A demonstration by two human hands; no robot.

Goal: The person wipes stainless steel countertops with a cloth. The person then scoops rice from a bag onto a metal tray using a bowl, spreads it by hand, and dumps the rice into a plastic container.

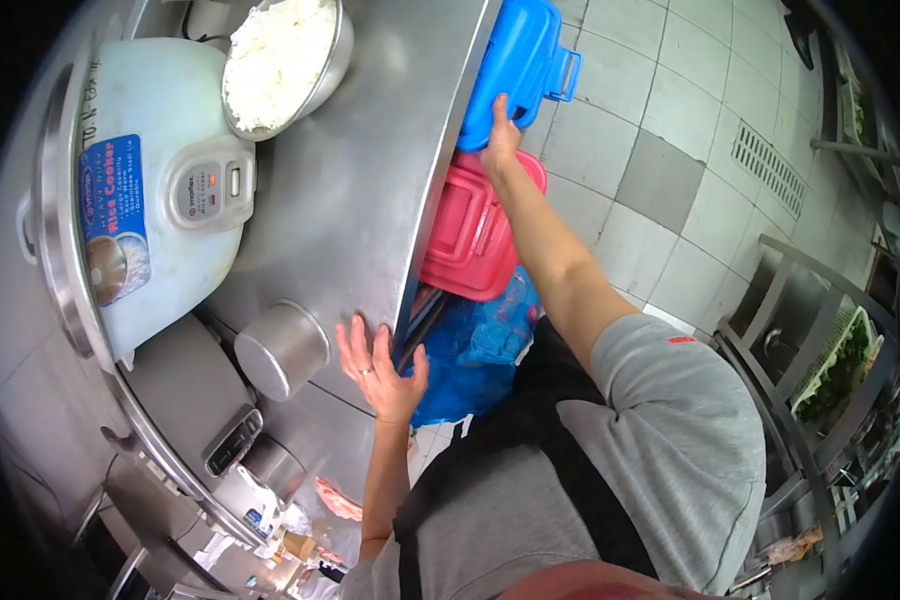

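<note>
My right hand [502, 138] reaches forward and grips the near edge of a blue plastic container [515, 60] with a side latch. Its thumb lies on the blue plastic, while the other fingers are mostly hidden. Just below that hand is a red lidded container [470, 230], beside the table's edge. My left hand [382, 370] has its fingers spread at the edge of the steel table [370, 190], holding nothing. Close to its fingertips stands a round metal container [282, 350].
A large rice cooker [170, 190] and a metal bowl [338, 70] of white rice stand on the table. Nearby is a digital scale [235, 440]. Blue plastic bags [480, 350] hang below the red container. Metal racks with leafy greens [835, 370] stand right.
</note>
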